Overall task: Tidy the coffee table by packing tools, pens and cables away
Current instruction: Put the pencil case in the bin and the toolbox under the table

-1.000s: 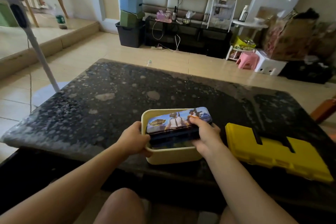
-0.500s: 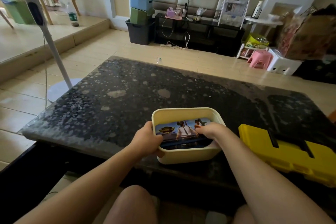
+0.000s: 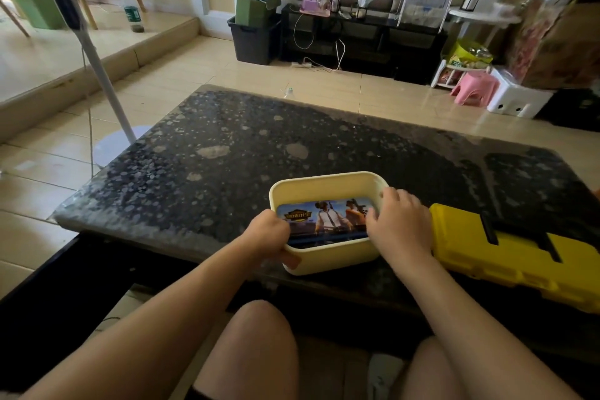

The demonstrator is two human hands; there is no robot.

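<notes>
Lying flat inside the cream tub [image 3: 324, 183], a printed tin [image 3: 324, 221] is seen with its picture lid facing up, and most of the tub's floor is covered by it. The tub is set near the front edge of the dark speckled coffee table [image 3: 292, 140]. Its near left corner is gripped by the left hand [image 3: 268, 230], with the fingers curled over the rim and the thumb pressed against the outer wall. The tin's right end is held by the right hand [image 3: 399, 224], whose thumb is laid on the lid while the fingers are bent down just inside the tub's right wall. Just beside the tub on the right, a yellow tool case [image 3: 506, 253] is laid closed on the table. A white fan stand [image 3: 97, 68] is planted on the tiled floor beyond the table's left side
</notes>
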